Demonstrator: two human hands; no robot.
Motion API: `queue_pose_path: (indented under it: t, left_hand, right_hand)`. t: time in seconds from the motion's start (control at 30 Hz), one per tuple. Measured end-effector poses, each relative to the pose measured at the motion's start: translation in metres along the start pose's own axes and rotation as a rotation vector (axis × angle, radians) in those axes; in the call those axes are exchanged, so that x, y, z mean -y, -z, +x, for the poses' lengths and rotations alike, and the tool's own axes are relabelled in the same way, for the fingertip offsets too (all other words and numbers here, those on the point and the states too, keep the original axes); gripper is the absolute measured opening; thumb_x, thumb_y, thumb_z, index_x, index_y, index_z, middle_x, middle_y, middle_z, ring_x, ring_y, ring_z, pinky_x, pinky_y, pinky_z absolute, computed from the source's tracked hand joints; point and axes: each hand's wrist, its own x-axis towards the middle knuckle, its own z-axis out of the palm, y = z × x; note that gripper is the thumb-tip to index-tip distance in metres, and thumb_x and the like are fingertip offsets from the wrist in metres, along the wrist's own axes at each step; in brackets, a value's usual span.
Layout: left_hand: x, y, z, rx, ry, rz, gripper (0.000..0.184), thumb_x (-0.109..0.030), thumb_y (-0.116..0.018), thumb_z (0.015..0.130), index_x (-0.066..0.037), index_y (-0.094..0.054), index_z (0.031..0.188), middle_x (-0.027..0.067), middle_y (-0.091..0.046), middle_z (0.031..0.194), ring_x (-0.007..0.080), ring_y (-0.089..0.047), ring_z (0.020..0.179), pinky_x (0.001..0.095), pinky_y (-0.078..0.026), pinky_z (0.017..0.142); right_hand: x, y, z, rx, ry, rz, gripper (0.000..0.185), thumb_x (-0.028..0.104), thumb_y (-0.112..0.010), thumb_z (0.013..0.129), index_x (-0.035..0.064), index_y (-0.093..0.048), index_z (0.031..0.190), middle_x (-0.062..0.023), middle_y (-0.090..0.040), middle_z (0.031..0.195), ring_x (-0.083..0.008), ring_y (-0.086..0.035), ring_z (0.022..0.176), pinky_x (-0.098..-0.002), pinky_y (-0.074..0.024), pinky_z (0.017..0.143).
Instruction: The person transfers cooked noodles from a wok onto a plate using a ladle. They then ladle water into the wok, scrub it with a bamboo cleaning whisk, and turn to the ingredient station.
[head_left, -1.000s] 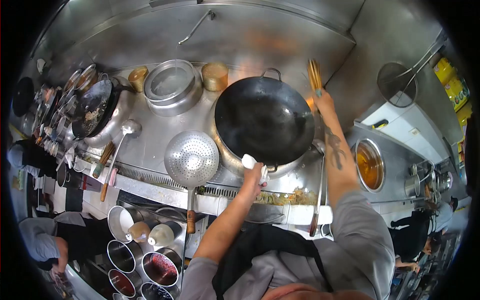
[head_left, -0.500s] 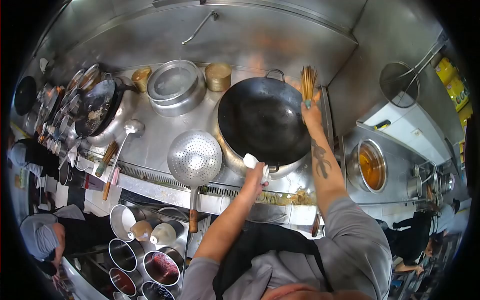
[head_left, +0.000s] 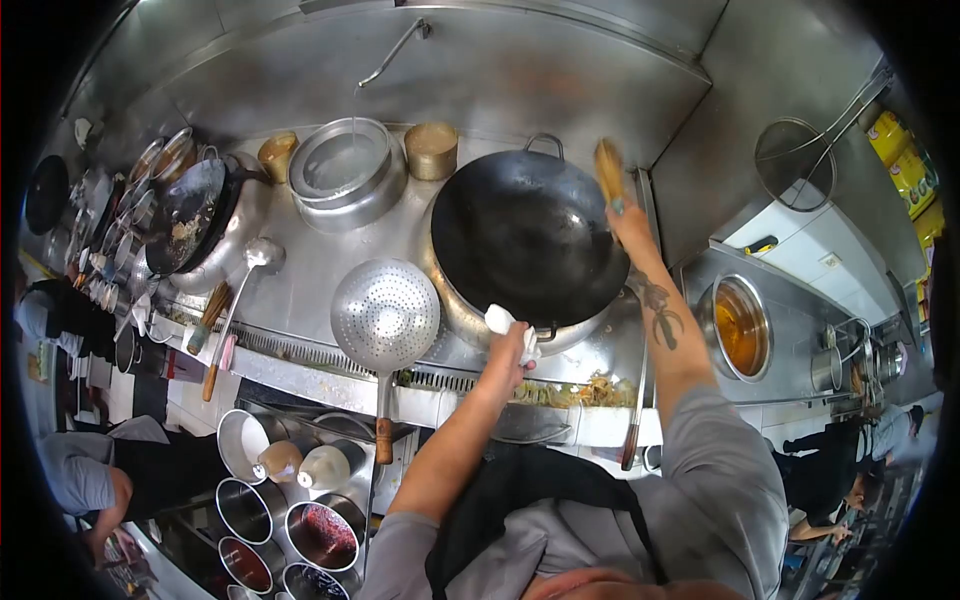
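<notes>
A large black wok (head_left: 525,240) sits on the burner in front of me. At its near rim my left hand (head_left: 508,358) is closed around a folded white cloth (head_left: 499,320), pressed against the wok's near handle (head_left: 546,333). My right hand (head_left: 628,222) grips a bamboo wok brush (head_left: 608,172) by its bound end, just beyond the wok's right rim. The brush points up and away, its bristles blurred by motion. Inside the wok the surface looks dark and slightly shiny.
Left of the wok lie a perforated strainer (head_left: 386,315) and a ladle (head_left: 262,255). A faucet (head_left: 395,50) hangs over a metal pot (head_left: 350,200). A bowl of orange liquid (head_left: 740,330) stands at right. Several sauce containers (head_left: 245,510) are at lower left. Co-workers stand on both sides.
The flames behind the wok are no longer visible. My right hand has shifted slightly, and the brush has tilted a little left. A thin stream now shows under the faucet.
</notes>
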Motion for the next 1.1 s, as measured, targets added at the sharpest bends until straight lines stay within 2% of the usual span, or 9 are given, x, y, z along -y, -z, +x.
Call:
queue_pose_path:
  t: [0.1, 0.27, 0.4, 0.5, 0.57, 0.63, 0.8, 0.97, 1.1]
  left_hand:
    - [0.005, 0.002, 0.009, -0.026, 0.029, -0.006, 0.019, -0.026, -0.056, 0.088, -0.009, -0.053, 0.095, 0.0049, -0.056, 0.071, 0.0197, -0.056, 0.054, 0.0322, -0.034, 0.035]
    - [0.002, 0.002, 0.006, -0.009, 0.029, 0.015, 0.020, -0.026, -0.057, 0.087, -0.008, -0.052, 0.096, 0.0049, -0.056, 0.074, 0.0197, -0.056, 0.054, 0.0324, -0.034, 0.035]
    - [0.001, 0.001, 0.001, 0.011, 0.012, -0.019, 0.021, -0.026, -0.057, 0.087, -0.008, -0.051, 0.097, 0.0050, -0.056, 0.074, 0.0197, -0.056, 0.055, 0.0323, -0.034, 0.036]
    - [0.001, 0.002, 0.002, -0.004, 0.052, -0.018, 0.020, -0.025, -0.057, 0.088, -0.009, -0.051, 0.098, 0.0046, -0.056, 0.076, 0.0194, -0.056, 0.057, 0.0324, -0.034, 0.037]
    - [-0.001, 0.002, 0.005, -0.004, 0.047, -0.021, 0.020, -0.025, -0.058, 0.087, -0.010, -0.050, 0.098, 0.0040, -0.055, 0.075, 0.0187, -0.055, 0.057, 0.0323, -0.034, 0.038]
    - [0.002, 0.003, 0.005, -0.018, 0.048, -0.017, 0.019, -0.025, -0.060, 0.085, -0.014, -0.050, 0.097, 0.0029, -0.055, 0.073, 0.0175, -0.053, 0.057, 0.0321, -0.034, 0.038]
    - [0.002, 0.004, 0.002, -0.010, 0.052, 0.005, 0.020, -0.026, -0.059, 0.086, -0.011, -0.051, 0.098, 0.0034, -0.056, 0.074, 0.0183, -0.055, 0.057, 0.0325, -0.034, 0.038]
    - [0.005, 0.004, -0.001, -0.019, 0.025, -0.017, 0.021, -0.028, -0.059, 0.087, -0.010, -0.053, 0.097, 0.0036, -0.057, 0.074, 0.0189, -0.056, 0.056, 0.0331, -0.034, 0.037]
    - [0.003, 0.000, -0.002, -0.012, -0.018, -0.046, 0.020, -0.028, -0.058, 0.088, -0.011, -0.053, 0.097, 0.0035, -0.057, 0.073, 0.0189, -0.056, 0.056, 0.0335, -0.034, 0.036]
  right_hand:
    - [0.010, -0.049, 0.005, -0.045, 0.008, 0.086, 0.043, 0.033, -0.063, 0.084, 0.0035, -0.058, 0.115, -0.0220, -0.068, 0.095, -0.0375, -0.066, 0.089, -0.0460, -0.0524, 0.075]
    - [0.148, -0.032, -0.104, 0.864, -0.035, 0.171, 0.032, 0.035, -0.067, 0.085, 0.0099, -0.065, 0.104, -0.0101, -0.067, 0.080, -0.0205, -0.066, 0.071, -0.0364, -0.0524, 0.065]
    - [0.037, -0.007, -0.087, 1.121, 0.396, 0.155, 0.045, 0.038, -0.071, 0.081, 0.0111, -0.065, 0.117, -0.0095, -0.070, 0.096, -0.0212, -0.067, 0.086, -0.0363, -0.0522, 0.075]
    - [-0.001, 0.068, -0.019, 0.439, 0.086, -0.563, 0.039, 0.036, -0.066, 0.084, 0.0095, -0.066, 0.112, -0.0140, -0.070, 0.097, -0.0258, -0.068, 0.084, -0.0382, -0.0527, 0.073]
    - [-0.001, 0.077, 0.012, 0.405, -0.177, 0.182, 0.042, 0.041, -0.065, 0.084, 0.0114, -0.065, 0.115, -0.0154, -0.069, 0.095, -0.0255, -0.069, 0.077, -0.0365, -0.0547, 0.068]
    - [0.004, 0.031, 0.022, 0.012, 0.058, -0.010, 0.042, 0.041, -0.065, 0.084, 0.0133, -0.064, 0.116, -0.0153, -0.069, 0.093, -0.0267, -0.069, 0.070, -0.0379, -0.0564, 0.061]
    - [0.071, -0.092, -0.059, 0.712, 0.104, 0.145, 0.047, 0.038, -0.069, 0.080, 0.0156, -0.060, 0.120, -0.0113, -0.069, 0.090, -0.0258, -0.067, 0.070, -0.0417, -0.0554, 0.050]
    - [0.028, -0.029, -0.099, 0.881, 0.341, 0.022, 0.054, 0.037, -0.070, 0.080, 0.0115, -0.060, 0.126, -0.0157, -0.069, 0.097, -0.0259, -0.068, 0.090, -0.0392, -0.0523, 0.081]
    - [0.002, 0.040, -0.002, 0.236, -0.048, -0.441, 0.040, 0.041, -0.065, 0.084, 0.0121, -0.064, 0.112, -0.0173, -0.069, 0.102, -0.0354, -0.067, 0.094, -0.0469, -0.0530, 0.077]
